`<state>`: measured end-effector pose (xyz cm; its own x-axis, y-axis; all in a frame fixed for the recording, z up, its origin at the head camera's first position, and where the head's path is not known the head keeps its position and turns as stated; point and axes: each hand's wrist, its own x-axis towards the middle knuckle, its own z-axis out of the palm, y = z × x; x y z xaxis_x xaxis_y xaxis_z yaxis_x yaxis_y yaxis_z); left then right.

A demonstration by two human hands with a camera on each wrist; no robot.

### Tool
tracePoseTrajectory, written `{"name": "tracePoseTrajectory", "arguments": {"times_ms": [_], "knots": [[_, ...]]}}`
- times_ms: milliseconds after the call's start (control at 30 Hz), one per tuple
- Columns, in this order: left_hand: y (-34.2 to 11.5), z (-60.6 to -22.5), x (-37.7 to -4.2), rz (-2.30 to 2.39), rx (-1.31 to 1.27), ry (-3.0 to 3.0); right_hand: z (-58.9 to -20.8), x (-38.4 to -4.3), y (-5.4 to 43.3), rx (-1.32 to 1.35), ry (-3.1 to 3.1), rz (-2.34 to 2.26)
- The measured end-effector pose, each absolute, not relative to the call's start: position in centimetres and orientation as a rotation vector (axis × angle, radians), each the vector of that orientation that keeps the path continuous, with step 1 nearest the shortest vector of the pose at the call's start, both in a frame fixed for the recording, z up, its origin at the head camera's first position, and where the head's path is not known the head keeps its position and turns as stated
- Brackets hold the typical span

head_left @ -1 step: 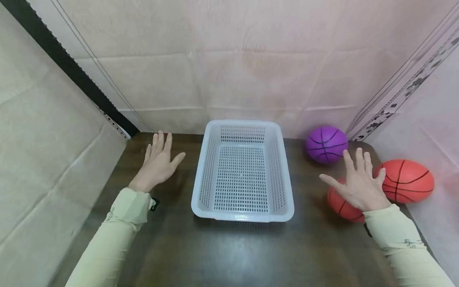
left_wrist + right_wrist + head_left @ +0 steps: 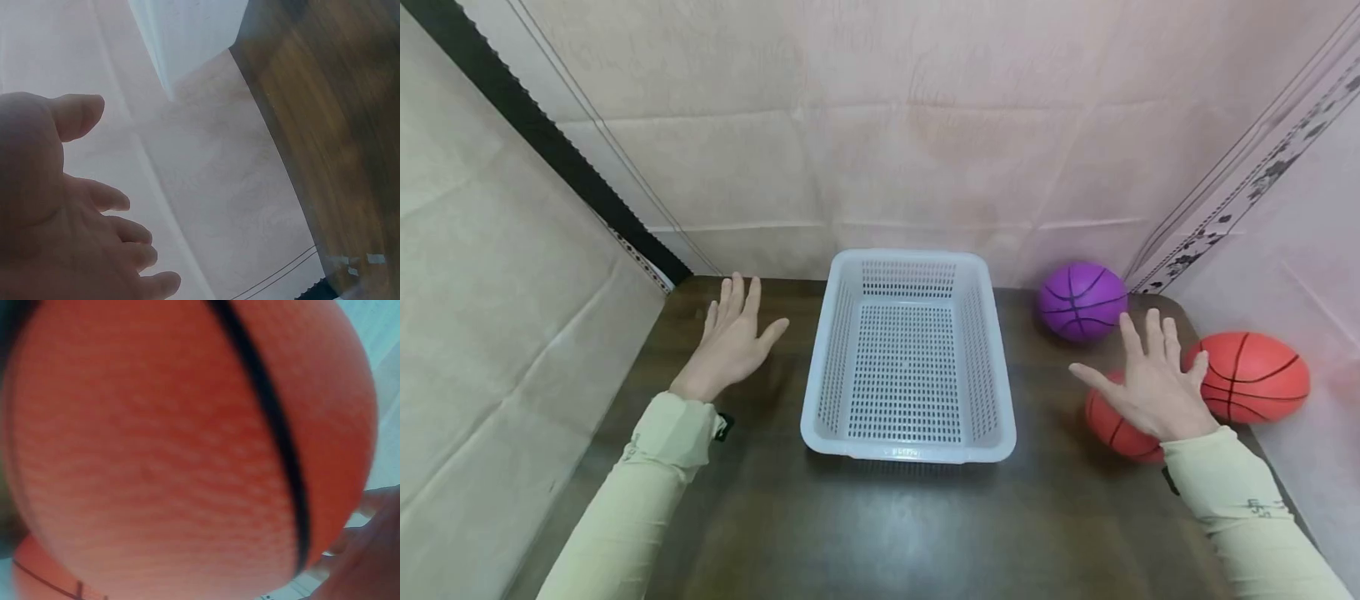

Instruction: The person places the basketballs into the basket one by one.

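A pale blue-white plastic basket [image 2: 907, 450] with slotted walls stands in the middle of the dark wooden table. Left of it, my left hand [image 2: 724, 346] hovers with fingers extended and holds nothing; in the left wrist view that hand [image 2: 56, 219] shows no object in its palm. On the right, my right hand [image 2: 1157, 387] is spread above a small orange-red basketball [image 2: 1120, 429], partly covering it. The right wrist view is filled by that ball [image 2: 169, 444], fingers at its edge; contact is unclear. A purple basketball [image 2: 1081, 302] lies behind this hand, another orange-red basketball [image 2: 1255, 377] to its right.
Pale cloth walls [image 2: 887, 167] rise behind the table and along both sides. Brown tabletop [image 2: 880, 533] stretches in front of the basket and between it and each hand. The right-hand orange ball sits close to the right wall.
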<state>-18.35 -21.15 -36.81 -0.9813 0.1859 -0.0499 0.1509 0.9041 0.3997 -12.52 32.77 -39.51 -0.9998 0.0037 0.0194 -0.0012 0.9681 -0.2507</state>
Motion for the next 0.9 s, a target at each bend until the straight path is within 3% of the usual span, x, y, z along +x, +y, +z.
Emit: {"name": "tracePoseTrajectory", "arguments": {"times_ms": [233, 600, 900], "knots": [[-19.4, -36.6, -17.0, 0.648, 0.325, 2.996, -39.7, -11.8, 33.4, -0.042, -3.089, 0.431], [-14.4, -40.6, -10.2, 1.065, 0.385, 2.781, -41.2, -9.4, 33.8, -0.136, -3.009, 0.596], [-13.3, -42.6, -9.1, 1.153, 0.416, 2.896, -42.4, -8.5, 34.2, -0.235, -2.918, 0.637]]}}
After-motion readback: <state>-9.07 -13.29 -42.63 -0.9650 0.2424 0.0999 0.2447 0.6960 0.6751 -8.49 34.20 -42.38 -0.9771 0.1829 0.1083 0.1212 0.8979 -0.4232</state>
